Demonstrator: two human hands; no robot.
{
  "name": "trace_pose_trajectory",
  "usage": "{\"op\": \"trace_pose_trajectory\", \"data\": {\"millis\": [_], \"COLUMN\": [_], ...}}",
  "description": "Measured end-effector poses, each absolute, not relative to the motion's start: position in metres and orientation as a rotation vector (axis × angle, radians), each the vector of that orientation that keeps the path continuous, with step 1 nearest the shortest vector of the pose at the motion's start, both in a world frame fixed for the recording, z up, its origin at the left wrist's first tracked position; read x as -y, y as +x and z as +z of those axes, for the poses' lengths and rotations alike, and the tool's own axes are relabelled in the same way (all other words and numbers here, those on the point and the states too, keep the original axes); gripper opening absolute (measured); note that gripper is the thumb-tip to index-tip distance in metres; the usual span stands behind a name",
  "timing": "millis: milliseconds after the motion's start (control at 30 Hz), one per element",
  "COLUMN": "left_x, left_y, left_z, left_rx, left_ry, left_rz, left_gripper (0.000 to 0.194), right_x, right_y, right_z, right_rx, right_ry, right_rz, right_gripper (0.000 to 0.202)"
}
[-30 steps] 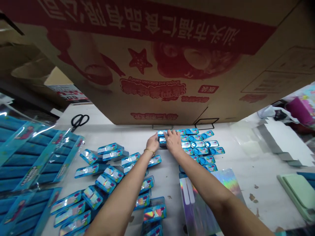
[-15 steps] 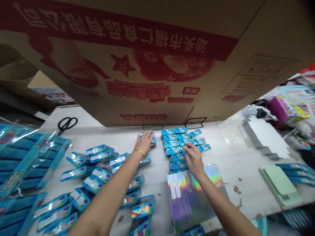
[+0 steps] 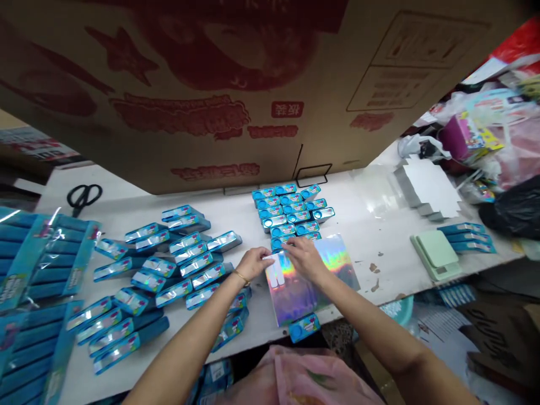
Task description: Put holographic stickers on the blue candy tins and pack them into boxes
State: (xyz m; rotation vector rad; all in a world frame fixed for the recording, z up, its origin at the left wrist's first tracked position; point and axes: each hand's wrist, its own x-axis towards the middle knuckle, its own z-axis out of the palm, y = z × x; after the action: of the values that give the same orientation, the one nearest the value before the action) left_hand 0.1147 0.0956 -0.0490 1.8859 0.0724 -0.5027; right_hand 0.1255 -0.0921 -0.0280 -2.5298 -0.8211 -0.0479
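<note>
A shiny rainbow-silver sheet (image 3: pixel 312 287) lies near the table's front edge, with white rounded strips (image 3: pixel 276 273) at its upper left. My left hand (image 3: pixel 252 264) is at the sheet's upper left corner, thumb and fingers pinched together. Over the sheet's top edge is my right hand (image 3: pixel 307 257), its fingertips drawn together close to the left ones. Whatever is between the fingertips is too small to make out. Just beyond stand small blue boxes (image 3: pixel 270 212) in close rows, round marks on several tops. The hands partly cover the nearest ones.
More blue boxes (image 3: pixel 196 263) are spread on the left. Packed blue trays (image 3: pixel 25 281) in clear plastic lie farther left, with black scissors (image 3: pixel 84 197) behind. A large carton (image 3: pixel 219 129) blocks the back. At right are a pale green scale (image 3: pixel 436 255) and white card (image 3: pixel 430 185).
My left hand has come back from a blue box near the carton to the sheet's corner. My right hand has moved from the box rows to the sheet's top edge. The view has tilted down.
</note>
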Motion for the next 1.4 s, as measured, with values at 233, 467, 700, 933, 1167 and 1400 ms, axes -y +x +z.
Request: {"op": "trace_pose_trajectory", "data": {"millis": [233, 467, 700, 933, 1167, 1400], "left_x": [-0.087, -0.078, -0.084, -0.091, -0.106, -0.139], "left_y": [0.106, 0.106, 0.114, 0.133, 0.166, 0.227], "left_z": [-0.059, -0.059, -0.056, -0.026, -0.025, -0.040], "left_rx": [-0.351, -0.412, -0.345, -0.415, -0.551, -0.545], "left_ry": [1.656, 1.524, 1.863, 1.421, 1.148, 1.309], "left_rz": [-0.383, -0.347, -0.212, -0.123, -0.118, 0.013], "left_gripper": [0.019, 0.019, 0.010, 0.042, 0.054, 0.049], "right_x": [0.090, 0.105, 0.096, 0.075, 0.043, 0.004], "right_y": [0.122, 0.125, 0.128, 0.183, 0.211, 0.254], "right_z": [-0.045, -0.050, 0.003, 0.017, -0.009, -0.039], "right_rx": [1.215, 1.303, 0.900, 0.154, -0.216, -0.133], "right_ry": [-2.568, -2.392, -2.243, -1.747, -1.553, -1.843], "right_rz": [-0.055, -0.170, 0.073, 0.486, 0.373, 0.019], "right_gripper": [0.034, 0.032, 0.015, 0.014, 0.018, 0.016]}}
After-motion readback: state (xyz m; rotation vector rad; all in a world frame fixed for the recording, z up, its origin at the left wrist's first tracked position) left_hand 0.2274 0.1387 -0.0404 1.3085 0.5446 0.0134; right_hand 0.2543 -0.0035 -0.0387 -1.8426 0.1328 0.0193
